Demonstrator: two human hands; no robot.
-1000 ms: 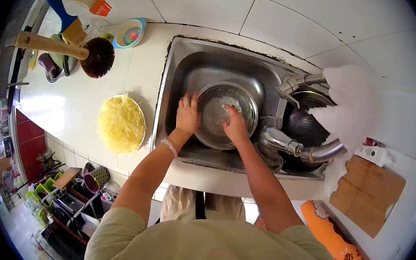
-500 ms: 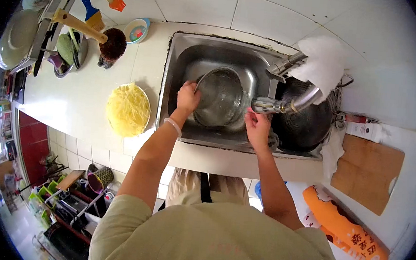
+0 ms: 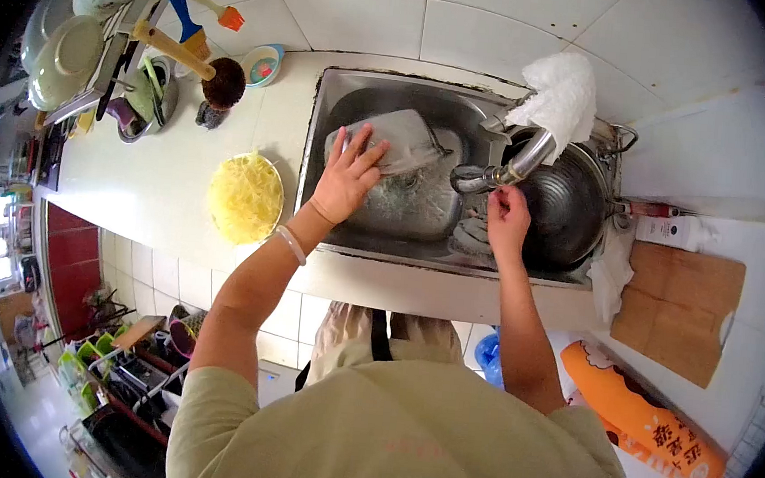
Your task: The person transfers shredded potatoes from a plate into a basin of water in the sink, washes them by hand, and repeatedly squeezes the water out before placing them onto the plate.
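My left hand (image 3: 347, 180) holds a tipped metal bowl (image 3: 404, 140) in the left sink basin (image 3: 382, 250), with its fingers spread across the bowl's outside. Clear water lies under the bowl. Just below the faucet spout (image 3: 477, 178), beside the divider, my right hand (image 3: 510, 220) is closed, with its fingertips close to the metal; whether they grip anything is hidden. A grey cloth-like item (image 3: 471, 237) lies to the left of that hand. In the right basin sits a dark round pan (image 3: 567, 200).
A plate of yellow shreds (image 3: 245, 199) stands on the counter left of the sink. Behind it are a brush (image 3: 224, 84) and a small blue-rimmed bowl (image 3: 262, 65). White paper (image 3: 560, 96) covers the faucet's upper part. A brown board (image 3: 678, 312) is at the right.
The metal bowl has gone from lying fairly level to tipped over, and my left hand has spread across it. My right hand has moved rightward along the spout. The view has shifted slightly.
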